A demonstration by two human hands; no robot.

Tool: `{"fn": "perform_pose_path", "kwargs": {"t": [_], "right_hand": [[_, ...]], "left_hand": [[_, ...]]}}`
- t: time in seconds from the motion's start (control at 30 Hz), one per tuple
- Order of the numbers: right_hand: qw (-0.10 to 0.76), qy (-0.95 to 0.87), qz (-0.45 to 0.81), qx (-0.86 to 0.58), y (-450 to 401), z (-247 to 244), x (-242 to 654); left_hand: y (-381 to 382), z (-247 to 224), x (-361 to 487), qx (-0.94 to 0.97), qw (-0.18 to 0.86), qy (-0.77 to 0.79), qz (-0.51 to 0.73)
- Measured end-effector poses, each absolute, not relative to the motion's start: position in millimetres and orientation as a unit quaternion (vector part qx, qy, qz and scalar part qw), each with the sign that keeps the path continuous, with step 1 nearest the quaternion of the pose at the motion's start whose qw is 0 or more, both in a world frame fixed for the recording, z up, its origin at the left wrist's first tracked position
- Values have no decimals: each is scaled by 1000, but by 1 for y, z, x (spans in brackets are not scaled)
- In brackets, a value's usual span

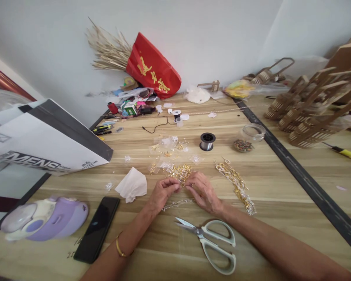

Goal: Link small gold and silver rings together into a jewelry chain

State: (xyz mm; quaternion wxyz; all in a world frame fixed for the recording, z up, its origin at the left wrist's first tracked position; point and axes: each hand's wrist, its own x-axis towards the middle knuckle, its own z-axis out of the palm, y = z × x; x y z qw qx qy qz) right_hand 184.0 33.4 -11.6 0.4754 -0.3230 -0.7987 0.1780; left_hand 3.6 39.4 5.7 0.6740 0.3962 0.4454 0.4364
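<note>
Gold-and-silver pieces (179,171) likely light, hard, slippery: pinch singly by edges; left hand (163,192), right hand (204,192): can't tell if grip's closed.

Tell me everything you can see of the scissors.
The scissors have two shiny, metallic-looking blades meeting at a pivot, and two large, pale loop handles that look like plastic. They lie on the wood-grained table, nearer the person than both hands. The blades are slightly parted, tips pointing forward and left, handles toward the right. Neither the left hand nor the right hand holds them.
</note>
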Motion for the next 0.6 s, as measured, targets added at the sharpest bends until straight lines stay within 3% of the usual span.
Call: {"fn": "perform_pose_path", "kwargs": {"t": [0.6], "right_hand": [[457, -825, 154, -295, 33, -12, 184]], "left_hand": [[40, 5, 0, 421, 665, 467, 403]]}}
